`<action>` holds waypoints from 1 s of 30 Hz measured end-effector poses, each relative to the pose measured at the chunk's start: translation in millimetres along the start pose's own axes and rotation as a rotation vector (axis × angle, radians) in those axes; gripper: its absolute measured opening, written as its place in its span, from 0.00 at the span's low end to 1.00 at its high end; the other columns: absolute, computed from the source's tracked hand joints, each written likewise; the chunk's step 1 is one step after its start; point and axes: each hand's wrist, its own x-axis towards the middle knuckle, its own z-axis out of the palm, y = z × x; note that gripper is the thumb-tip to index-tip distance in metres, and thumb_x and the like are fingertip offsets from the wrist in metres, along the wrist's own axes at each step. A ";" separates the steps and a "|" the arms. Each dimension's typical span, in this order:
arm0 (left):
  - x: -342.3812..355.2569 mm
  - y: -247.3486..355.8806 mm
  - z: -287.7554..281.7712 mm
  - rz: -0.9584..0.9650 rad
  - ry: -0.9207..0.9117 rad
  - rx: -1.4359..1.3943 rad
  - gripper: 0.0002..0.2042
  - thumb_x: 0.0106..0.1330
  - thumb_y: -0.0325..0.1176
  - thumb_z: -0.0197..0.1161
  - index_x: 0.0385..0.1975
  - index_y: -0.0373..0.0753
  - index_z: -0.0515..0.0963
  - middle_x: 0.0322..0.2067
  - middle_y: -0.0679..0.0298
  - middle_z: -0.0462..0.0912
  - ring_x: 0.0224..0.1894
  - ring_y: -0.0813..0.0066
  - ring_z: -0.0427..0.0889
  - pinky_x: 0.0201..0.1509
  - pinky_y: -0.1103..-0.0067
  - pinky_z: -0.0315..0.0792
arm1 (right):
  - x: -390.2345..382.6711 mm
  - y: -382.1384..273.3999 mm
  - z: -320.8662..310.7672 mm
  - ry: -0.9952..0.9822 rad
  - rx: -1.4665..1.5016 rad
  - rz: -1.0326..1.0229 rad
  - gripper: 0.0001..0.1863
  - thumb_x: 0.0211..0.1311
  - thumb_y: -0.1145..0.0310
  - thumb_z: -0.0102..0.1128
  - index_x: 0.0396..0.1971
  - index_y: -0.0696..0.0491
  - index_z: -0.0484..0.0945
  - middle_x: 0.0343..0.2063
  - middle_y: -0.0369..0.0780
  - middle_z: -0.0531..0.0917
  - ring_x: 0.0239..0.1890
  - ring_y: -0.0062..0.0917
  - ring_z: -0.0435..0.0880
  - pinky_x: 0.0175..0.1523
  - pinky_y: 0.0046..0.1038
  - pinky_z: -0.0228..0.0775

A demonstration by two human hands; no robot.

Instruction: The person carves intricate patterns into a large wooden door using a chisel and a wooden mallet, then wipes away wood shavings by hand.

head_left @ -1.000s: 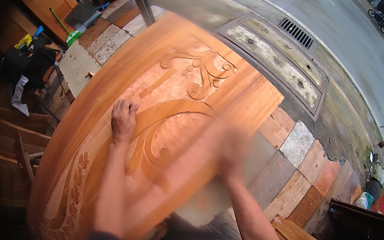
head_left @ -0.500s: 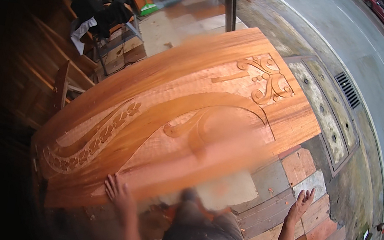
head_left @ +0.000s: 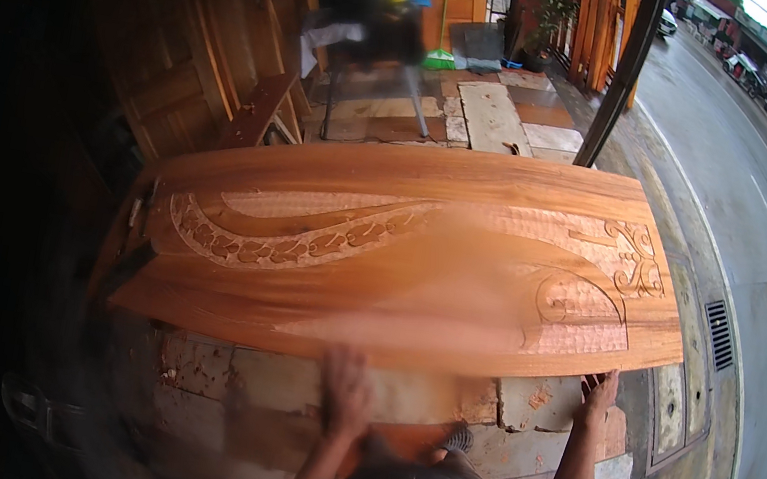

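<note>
A large carved wooden door panel (head_left: 371, 314) lies flat before me, its face cut with scrolls, a leaf band and textured recesses. My left hand (head_left: 345, 390) is at the panel's near edge, left of my body; motion smears its fingers, so whether they touch the wood is unclear. Farther right, my right hand (head_left: 599, 387) reaches the near edge close to the panel's right end. Its fingers are stretched out and apart, with nothing seen in them. A hazy patch blurs the middle of the carving.
Worn, mixed tiles (head_left: 281, 370) with scattered wood chips cover the floor. Beyond the panel stand a dark-covered stand (head_left: 369, 24), a green broom (head_left: 439, 58), a potted plant (head_left: 544, 23) and a dark post (head_left: 626, 77). A drain grate (head_left: 720, 334) borders the street (head_left: 760, 232) at right.
My view has turned and lifted, so the panel now lies more level across it. My left hand has gone from lying on the panel to its near edge; my right hand has come to that edge.
</note>
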 end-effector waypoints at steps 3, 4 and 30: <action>-63.7 -8.7 1.5 -0.115 -0.104 -0.210 0.34 0.83 0.48 0.51 0.83 0.42 0.54 0.84 0.46 0.45 0.83 0.32 0.44 0.83 0.45 0.44 | 12.5 5.9 -12.0 0.033 -0.032 -0.116 0.34 0.83 0.39 0.44 0.71 0.52 0.69 0.54 0.42 0.86 0.48 0.30 0.89 0.48 0.32 0.80; -90.3 -17.7 11.1 -0.265 -0.151 -0.308 0.35 0.84 0.50 0.49 0.84 0.41 0.52 0.84 0.43 0.45 0.83 0.33 0.45 0.84 0.47 0.45 | 14.5 7.6 -13.3 0.033 -0.027 -0.148 0.34 0.84 0.40 0.44 0.71 0.53 0.69 0.54 0.43 0.86 0.47 0.31 0.89 0.48 0.33 0.80; 117.7 176.4 74.9 -0.087 -0.044 0.154 0.38 0.81 0.65 0.41 0.83 0.48 0.56 0.85 0.52 0.44 0.85 0.44 0.44 0.86 0.52 0.40 | -33.2 -34.0 -74.6 -0.234 -0.053 -0.091 0.41 0.82 0.45 0.54 0.83 0.48 0.52 0.53 0.45 0.86 0.49 0.31 0.88 0.50 0.31 0.78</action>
